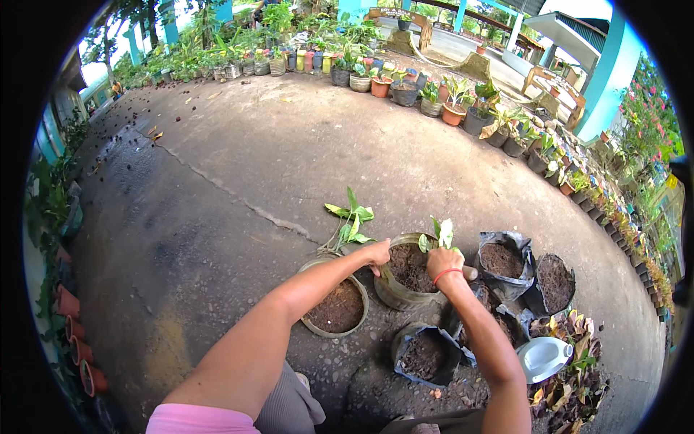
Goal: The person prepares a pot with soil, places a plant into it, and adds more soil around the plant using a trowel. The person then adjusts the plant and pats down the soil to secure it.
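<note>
My left hand grips the left rim of a round pot of dark soil. Over that pot's right side, my right hand is closed around a tool with a light, wooden-looking handle; its working end is hidden. Green and white variegated leaves show just beyond my right hand, and their stem cannot be seen. To the left stands a second round pot filled with brown soil. Cut leafy stems lie on the ground behind it.
Black plastic grow bags of soil, including one at front and one at right, stand around my right arm. A cut white plastic jug rests on dry leaves. Potted plants line the far edge of the concrete.
</note>
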`<action>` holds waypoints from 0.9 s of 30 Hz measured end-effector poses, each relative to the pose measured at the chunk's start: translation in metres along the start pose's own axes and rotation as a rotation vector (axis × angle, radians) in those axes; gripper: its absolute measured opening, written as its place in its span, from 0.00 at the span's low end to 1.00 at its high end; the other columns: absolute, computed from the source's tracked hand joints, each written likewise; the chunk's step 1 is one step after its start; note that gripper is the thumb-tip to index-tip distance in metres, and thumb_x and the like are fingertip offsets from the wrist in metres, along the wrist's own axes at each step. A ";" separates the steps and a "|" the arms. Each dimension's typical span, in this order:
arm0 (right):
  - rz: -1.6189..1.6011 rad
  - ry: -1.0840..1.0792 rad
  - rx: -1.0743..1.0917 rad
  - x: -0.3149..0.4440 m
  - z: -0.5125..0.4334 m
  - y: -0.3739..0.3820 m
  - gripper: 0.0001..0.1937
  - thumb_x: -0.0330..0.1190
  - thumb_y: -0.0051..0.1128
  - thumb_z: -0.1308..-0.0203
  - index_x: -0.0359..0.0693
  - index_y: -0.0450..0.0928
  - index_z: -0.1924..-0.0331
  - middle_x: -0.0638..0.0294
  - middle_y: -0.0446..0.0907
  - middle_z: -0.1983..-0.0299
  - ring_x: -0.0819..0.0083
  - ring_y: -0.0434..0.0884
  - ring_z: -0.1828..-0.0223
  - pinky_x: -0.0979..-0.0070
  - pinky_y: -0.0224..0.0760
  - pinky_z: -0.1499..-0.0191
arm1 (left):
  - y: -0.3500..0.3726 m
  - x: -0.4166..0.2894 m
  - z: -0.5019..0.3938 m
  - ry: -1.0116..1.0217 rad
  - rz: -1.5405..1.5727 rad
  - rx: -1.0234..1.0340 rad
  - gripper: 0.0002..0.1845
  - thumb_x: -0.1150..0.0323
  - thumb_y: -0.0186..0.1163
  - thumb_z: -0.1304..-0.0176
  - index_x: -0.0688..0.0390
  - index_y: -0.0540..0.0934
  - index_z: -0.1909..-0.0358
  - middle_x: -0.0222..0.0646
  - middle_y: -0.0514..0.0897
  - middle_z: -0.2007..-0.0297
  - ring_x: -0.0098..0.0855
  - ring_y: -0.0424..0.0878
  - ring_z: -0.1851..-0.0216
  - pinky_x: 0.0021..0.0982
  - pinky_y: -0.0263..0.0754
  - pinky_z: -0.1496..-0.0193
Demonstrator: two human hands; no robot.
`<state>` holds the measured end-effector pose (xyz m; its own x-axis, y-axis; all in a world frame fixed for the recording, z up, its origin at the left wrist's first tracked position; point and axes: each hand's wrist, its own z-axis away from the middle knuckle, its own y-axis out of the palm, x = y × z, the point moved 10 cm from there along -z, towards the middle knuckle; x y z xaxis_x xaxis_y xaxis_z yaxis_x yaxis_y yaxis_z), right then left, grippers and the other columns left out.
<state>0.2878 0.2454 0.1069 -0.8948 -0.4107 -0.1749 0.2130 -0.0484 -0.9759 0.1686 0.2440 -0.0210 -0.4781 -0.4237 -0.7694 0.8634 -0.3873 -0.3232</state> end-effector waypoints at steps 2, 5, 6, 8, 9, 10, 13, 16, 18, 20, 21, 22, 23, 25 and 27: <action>-0.077 -0.010 0.003 0.007 -0.002 0.018 0.11 0.33 0.43 0.49 0.39 0.79 0.72 0.52 0.79 0.70 0.58 0.79 0.67 0.66 0.73 0.65 | -0.001 -0.001 0.001 0.009 -0.019 -0.018 0.29 0.80 0.44 0.49 0.68 0.48 0.44 0.56 0.66 0.54 0.44 0.78 0.70 0.33 0.79 0.78; -0.220 0.060 0.058 -0.007 -0.006 0.042 0.12 0.38 0.48 0.51 0.40 0.79 0.71 0.50 0.78 0.68 0.56 0.79 0.65 0.66 0.72 0.62 | 0.000 0.001 -0.001 0.019 -0.013 -0.026 0.29 0.80 0.44 0.49 0.68 0.47 0.44 0.56 0.66 0.55 0.44 0.78 0.70 0.33 0.79 0.77; -0.243 0.122 0.096 -0.018 -0.006 0.047 0.12 0.39 0.50 0.51 0.40 0.79 0.71 0.49 0.78 0.68 0.56 0.78 0.65 0.65 0.72 0.61 | -0.001 0.003 -0.003 0.010 0.003 -0.024 0.29 0.80 0.44 0.49 0.68 0.47 0.44 0.55 0.66 0.55 0.43 0.78 0.70 0.34 0.79 0.77; -0.324 0.034 0.152 -0.019 -0.005 0.046 0.13 0.42 0.53 0.53 0.42 0.79 0.70 0.50 0.78 0.66 0.56 0.78 0.64 0.65 0.71 0.59 | 0.000 0.010 -0.009 -0.026 0.056 0.000 0.28 0.79 0.46 0.48 0.68 0.48 0.45 0.54 0.67 0.57 0.43 0.78 0.70 0.34 0.80 0.76; -0.318 0.049 0.205 -0.021 -0.003 0.045 0.14 0.43 0.54 0.55 0.43 0.79 0.70 0.51 0.78 0.65 0.57 0.78 0.63 0.65 0.70 0.58 | 0.000 0.010 -0.012 0.000 0.029 0.001 0.30 0.79 0.45 0.48 0.66 0.45 0.43 0.53 0.68 0.59 0.42 0.78 0.72 0.34 0.80 0.77; -0.264 0.029 0.163 -0.022 0.002 0.034 0.13 0.43 0.55 0.55 0.44 0.79 0.70 0.54 0.79 0.67 0.60 0.78 0.63 0.66 0.70 0.58 | -0.001 0.010 -0.016 0.011 0.023 0.000 0.33 0.79 0.45 0.48 0.64 0.42 0.41 0.53 0.69 0.60 0.42 0.78 0.74 0.33 0.80 0.77; -0.086 -0.080 0.076 -0.009 0.017 -0.002 0.13 0.43 0.54 0.55 0.44 0.79 0.70 0.55 0.79 0.69 0.61 0.78 0.63 0.67 0.71 0.59 | -0.002 0.017 -0.023 0.010 0.045 -0.041 0.30 0.80 0.46 0.48 0.64 0.47 0.43 0.53 0.70 0.62 0.42 0.78 0.74 0.35 0.79 0.78; -0.042 -0.157 0.128 0.014 0.032 -0.012 0.12 0.42 0.54 0.55 0.43 0.79 0.70 0.54 0.79 0.70 0.60 0.78 0.63 0.66 0.71 0.59 | 0.000 0.015 -0.026 0.022 -0.018 -0.042 0.29 0.79 0.47 0.49 0.66 0.48 0.44 0.53 0.69 0.59 0.43 0.78 0.72 0.36 0.79 0.78; -0.111 -0.140 0.185 0.026 0.036 -0.005 0.12 0.40 0.53 0.56 0.42 0.78 0.69 0.51 0.78 0.67 0.58 0.78 0.62 0.66 0.71 0.58 | 0.004 0.009 -0.024 0.047 -0.115 -0.003 0.31 0.79 0.48 0.50 0.69 0.48 0.44 0.53 0.68 0.57 0.42 0.77 0.68 0.34 0.80 0.77; -0.143 -0.128 0.174 0.031 0.030 0.003 0.13 0.39 0.53 0.56 0.40 0.78 0.69 0.50 0.78 0.66 0.57 0.78 0.61 0.66 0.70 0.58 | 0.003 0.009 -0.019 0.028 -0.077 -0.018 0.32 0.80 0.46 0.49 0.70 0.46 0.43 0.54 0.67 0.54 0.43 0.77 0.65 0.34 0.80 0.76; -0.164 -0.112 0.200 0.030 0.026 0.012 0.13 0.39 0.52 0.56 0.39 0.78 0.69 0.49 0.77 0.65 0.57 0.77 0.61 0.65 0.70 0.57 | 0.000 0.012 -0.017 -0.003 0.015 -0.047 0.31 0.80 0.44 0.49 0.68 0.45 0.42 0.54 0.65 0.52 0.44 0.77 0.65 0.34 0.80 0.76; -0.181 -0.116 0.224 0.026 0.019 0.022 0.15 0.39 0.52 0.57 0.37 0.77 0.67 0.47 0.77 0.64 0.56 0.77 0.60 0.65 0.70 0.57 | 0.000 0.012 -0.016 0.001 0.016 -0.038 0.31 0.81 0.42 0.49 0.67 0.45 0.41 0.55 0.61 0.49 0.45 0.77 0.65 0.34 0.81 0.76; -0.240 -0.104 0.244 0.019 0.011 0.030 0.15 0.39 0.53 0.58 0.37 0.78 0.68 0.46 0.77 0.66 0.55 0.77 0.62 0.64 0.70 0.58 | 0.002 0.012 -0.016 0.000 -0.011 -0.001 0.31 0.81 0.41 0.49 0.67 0.42 0.42 0.54 0.65 0.52 0.43 0.77 0.64 0.31 0.80 0.78; -0.351 -0.138 0.326 0.009 0.001 0.048 0.18 0.41 0.54 0.57 0.30 0.77 0.73 0.46 0.78 0.71 0.60 0.80 0.68 0.66 0.73 0.65 | -0.008 0.015 -0.020 0.023 0.012 -0.099 0.25 0.67 0.54 0.52 0.72 0.63 0.53 0.47 0.75 0.65 0.37 0.76 0.68 0.35 0.75 0.68; -0.633 0.046 0.568 -0.016 0.009 0.077 0.23 0.44 0.53 0.54 0.25 0.74 0.82 0.51 0.73 0.87 0.65 0.75 0.86 0.66 0.68 0.81 | -0.007 0.021 -0.030 0.050 -0.029 -0.074 0.25 0.58 0.55 0.56 0.69 0.67 0.62 0.44 0.75 0.71 0.35 0.74 0.70 0.35 0.69 0.64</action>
<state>0.3225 0.2398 0.0357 -0.9239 -0.1153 0.3648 -0.1798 -0.7109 -0.6800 0.1575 0.2622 -0.0510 -0.4957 -0.3716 -0.7850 0.8600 -0.3365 -0.3838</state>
